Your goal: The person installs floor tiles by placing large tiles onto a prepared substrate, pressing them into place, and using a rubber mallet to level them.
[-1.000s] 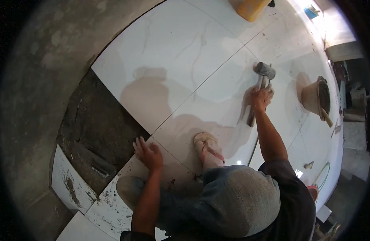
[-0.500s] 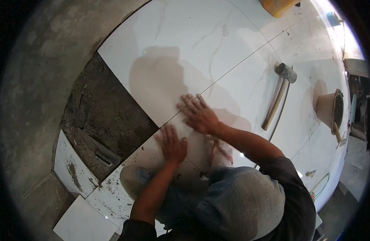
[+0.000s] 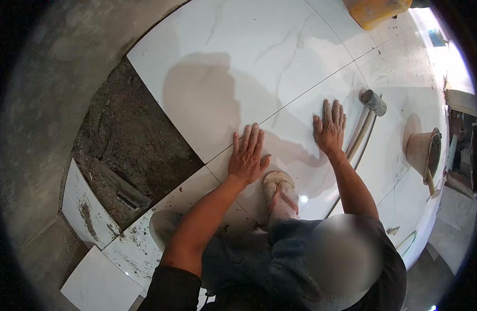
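Note:
My left hand (image 3: 246,155) lies flat on a white floor tile (image 3: 300,179), its fingertips reaching across the thin joint towards the neighbouring tile (image 3: 197,31). Palm down on the same tile, my right hand (image 3: 331,127) has its fingers stretched out, just left of a rubber mallet (image 3: 374,102). Neither hand holds anything. The mallet has a grey head and a wooden handle that passes close to my right wrist. My foot in a sandal (image 3: 280,189) rests between my forearms.
To the left, a patch of dark mortar (image 3: 135,140) lies between tiles, with a trowel (image 3: 127,193) on it. A loose-looking white tile (image 3: 101,282) is at lower left. A bucket (image 3: 419,147) stands at right; a yellow container (image 3: 378,13) is at the far edge.
My right hand has moved right, from the tile joint to near the mallet. The left hand has shifted right and forward, to about where the right hand was.

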{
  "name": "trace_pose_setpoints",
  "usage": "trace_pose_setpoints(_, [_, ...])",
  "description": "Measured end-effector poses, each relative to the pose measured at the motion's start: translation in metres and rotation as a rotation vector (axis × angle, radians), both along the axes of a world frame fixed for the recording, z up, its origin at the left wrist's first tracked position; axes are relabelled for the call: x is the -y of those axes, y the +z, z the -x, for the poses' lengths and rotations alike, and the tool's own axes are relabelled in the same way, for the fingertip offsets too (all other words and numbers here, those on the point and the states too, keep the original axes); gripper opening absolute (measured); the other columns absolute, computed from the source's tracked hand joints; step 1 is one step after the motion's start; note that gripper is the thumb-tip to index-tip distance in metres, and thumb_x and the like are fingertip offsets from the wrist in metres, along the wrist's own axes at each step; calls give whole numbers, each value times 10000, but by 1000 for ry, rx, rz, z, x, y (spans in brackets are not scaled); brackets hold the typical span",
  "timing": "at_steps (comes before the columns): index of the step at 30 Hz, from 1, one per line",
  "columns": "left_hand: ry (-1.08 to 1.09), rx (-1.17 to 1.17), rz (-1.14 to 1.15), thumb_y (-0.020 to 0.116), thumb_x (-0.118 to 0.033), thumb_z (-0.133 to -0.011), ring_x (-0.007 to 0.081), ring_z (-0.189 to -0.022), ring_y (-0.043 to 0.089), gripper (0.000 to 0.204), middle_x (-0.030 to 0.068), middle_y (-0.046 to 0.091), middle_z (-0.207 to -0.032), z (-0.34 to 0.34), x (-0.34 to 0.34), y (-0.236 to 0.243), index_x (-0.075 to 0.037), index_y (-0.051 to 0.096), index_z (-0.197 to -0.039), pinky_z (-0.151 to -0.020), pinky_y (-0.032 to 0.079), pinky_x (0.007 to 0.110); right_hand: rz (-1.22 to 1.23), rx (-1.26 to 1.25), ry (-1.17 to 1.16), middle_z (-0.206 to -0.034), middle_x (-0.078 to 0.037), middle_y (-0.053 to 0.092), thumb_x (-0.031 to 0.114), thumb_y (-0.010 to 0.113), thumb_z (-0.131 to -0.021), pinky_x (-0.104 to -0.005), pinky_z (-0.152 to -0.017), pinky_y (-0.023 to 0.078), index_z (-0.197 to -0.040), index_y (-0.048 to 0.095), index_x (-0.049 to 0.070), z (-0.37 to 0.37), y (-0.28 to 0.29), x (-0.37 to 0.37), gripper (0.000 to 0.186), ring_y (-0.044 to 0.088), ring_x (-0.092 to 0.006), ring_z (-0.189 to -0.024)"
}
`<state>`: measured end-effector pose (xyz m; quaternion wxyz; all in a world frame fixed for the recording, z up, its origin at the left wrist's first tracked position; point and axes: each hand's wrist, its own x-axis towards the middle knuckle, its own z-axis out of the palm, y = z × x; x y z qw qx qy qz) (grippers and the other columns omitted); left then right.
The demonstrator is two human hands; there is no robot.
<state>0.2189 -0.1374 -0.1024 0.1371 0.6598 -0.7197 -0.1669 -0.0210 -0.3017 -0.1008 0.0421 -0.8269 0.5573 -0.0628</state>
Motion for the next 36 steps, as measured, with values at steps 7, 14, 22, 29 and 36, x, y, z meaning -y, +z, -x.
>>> trace_pose_setpoints(7, [-27, 16, -32, 503, -412, -918, 379, -1429, 203, 727, 200, 216, -1546, 7, 19, 3, 15, 276, -1461, -1141, 125, 607, 199, -44, -424, -1432, -281, 322, 311, 591, -899, -554, -1073, 299, -1417, 384, 80, 43, 19, -10, 603, 329, -470, -1319])
trace_pose_setpoints(14, [98, 69, -89, 499, -394, -927, 389, -1424, 219, 689, 168, 234, -1551, -19, -46, 1, -23, 290, -1469, -1132, 142, 615, -179, 112, -671, -1101, -260, 558, 209, 516, -912, -509, -875, 458, -1237, 452, 3, 128, 14, 1, 390, 563, -424, -1033])
trace_pose_setpoints(22, [424, 181, -69, 344, -426, -1003, 344, -1444, 197, 606, 100, 238, -1561, -39, -128, -3, -82, 281, -1497, -1149, 106, 612, -858, 634, -480, -670, 0, 503, 281, 514, -996, -291, -518, 433, -1018, 553, 41, -15, 92, -68, 245, 492, -110, -559])
trace_pose_setpoints(29, [676, 156, -64, 353, -434, -997, 382, -1445, 164, 619, 194, 229, -1539, -32, -123, -1, -76, 279, -1496, -1131, 77, 657, -989, 261, 166, -726, -187, 631, 280, 486, -991, -453, -632, 487, -1058, 541, -9, -85, 120, -88, 302, 650, -358, -683])
trace_pose_setpoints(36, [652, 114, 13, 346, -455, -1003, 488, -1399, 185, 608, 285, 254, -1476, -36, -132, -14, -107, 255, -1493, -1078, 38, 718, -786, 313, 177, -701, -245, 606, 284, 456, -1003, -524, -605, 461, -1011, 496, -7, -109, 128, -92, 294, 618, -474, -708])
